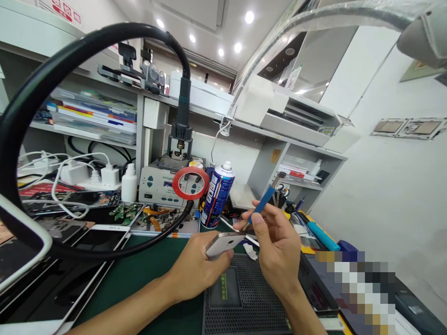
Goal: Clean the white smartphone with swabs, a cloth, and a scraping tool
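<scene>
A silver-white smartphone [223, 244] is gripped in my left hand [197, 265], tilted, with its back and camera showing and the thumb along its lower edge. My right hand [279, 237] is closed around a slim tool with a blue handle [261, 204]. The tool's upper end is metal and dark, and its lower end meets the phone's top edge, where my fingers partly hide the contact. Below both hands lies a black perforated mat [254, 298]. A scrap of white paper [250, 251] rests near the mat's upper edge.
A blue spray can [218, 195] and a red tape ring [190, 183] stand behind the phone. A thick black hose [104, 39] arches over the left side. Dark-screened devices [80, 274] lie at left. Loose tools, among them a turquoise-handled one [323, 236], lie at right.
</scene>
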Action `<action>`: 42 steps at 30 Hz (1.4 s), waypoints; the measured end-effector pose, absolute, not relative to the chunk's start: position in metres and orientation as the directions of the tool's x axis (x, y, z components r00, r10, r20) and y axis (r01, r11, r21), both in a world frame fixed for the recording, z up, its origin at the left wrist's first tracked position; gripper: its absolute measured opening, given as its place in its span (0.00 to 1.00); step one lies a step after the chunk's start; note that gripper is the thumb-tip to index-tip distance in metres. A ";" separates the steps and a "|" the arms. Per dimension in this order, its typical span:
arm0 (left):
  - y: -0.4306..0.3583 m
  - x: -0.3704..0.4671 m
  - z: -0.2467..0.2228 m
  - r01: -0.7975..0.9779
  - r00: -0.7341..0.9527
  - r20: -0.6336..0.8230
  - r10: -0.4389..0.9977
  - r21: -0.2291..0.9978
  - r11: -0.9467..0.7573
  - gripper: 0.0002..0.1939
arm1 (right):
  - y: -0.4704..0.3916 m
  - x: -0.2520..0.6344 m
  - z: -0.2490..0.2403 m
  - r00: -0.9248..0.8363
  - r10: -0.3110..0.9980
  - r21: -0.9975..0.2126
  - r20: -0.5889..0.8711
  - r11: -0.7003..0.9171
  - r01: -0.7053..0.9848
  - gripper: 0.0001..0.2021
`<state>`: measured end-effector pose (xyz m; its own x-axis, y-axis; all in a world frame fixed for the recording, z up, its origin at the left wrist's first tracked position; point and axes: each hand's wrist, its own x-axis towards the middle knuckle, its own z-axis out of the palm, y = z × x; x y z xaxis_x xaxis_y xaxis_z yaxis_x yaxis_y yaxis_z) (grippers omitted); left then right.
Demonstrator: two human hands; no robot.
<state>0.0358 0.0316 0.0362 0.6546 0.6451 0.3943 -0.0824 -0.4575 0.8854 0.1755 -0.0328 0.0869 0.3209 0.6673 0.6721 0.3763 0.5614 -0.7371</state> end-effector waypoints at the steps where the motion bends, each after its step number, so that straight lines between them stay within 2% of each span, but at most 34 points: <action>1: 0.032 0.036 0.036 -0.081 0.655 0.392 0.646 0.887 -0.455 0.11 | -0.033 0.177 0.087 0.322 0.663 -0.733 0.676 0.559 0.387 0.12; 13: 0.032 0.036 0.033 -0.069 0.654 0.390 0.649 0.884 -0.461 0.09 | -0.038 0.171 0.085 0.282 0.639 -0.690 0.716 0.586 0.425 0.10; 20: 0.034 0.036 0.035 -0.061 0.647 0.404 0.647 0.873 -0.483 0.10 | -0.034 0.168 0.083 0.292 0.631 -0.694 0.718 0.617 0.373 0.10; 34: 0.038 0.036 0.031 0.117 0.637 0.260 0.726 0.898 -0.424 0.17 | -0.029 0.181 0.084 0.317 0.680 -0.749 0.661 0.620 0.233 0.09; 37: 0.038 0.035 0.031 0.134 0.639 0.242 0.730 0.900 -0.415 0.18 | -0.030 0.184 0.084 0.306 0.685 -0.750 0.661 0.603 0.269 0.08; 42: 0.038 0.034 0.034 0.141 0.627 0.252 0.737 0.894 -0.426 0.17 | -0.030 0.187 0.082 0.285 0.669 -0.709 0.686 0.529 0.467 0.06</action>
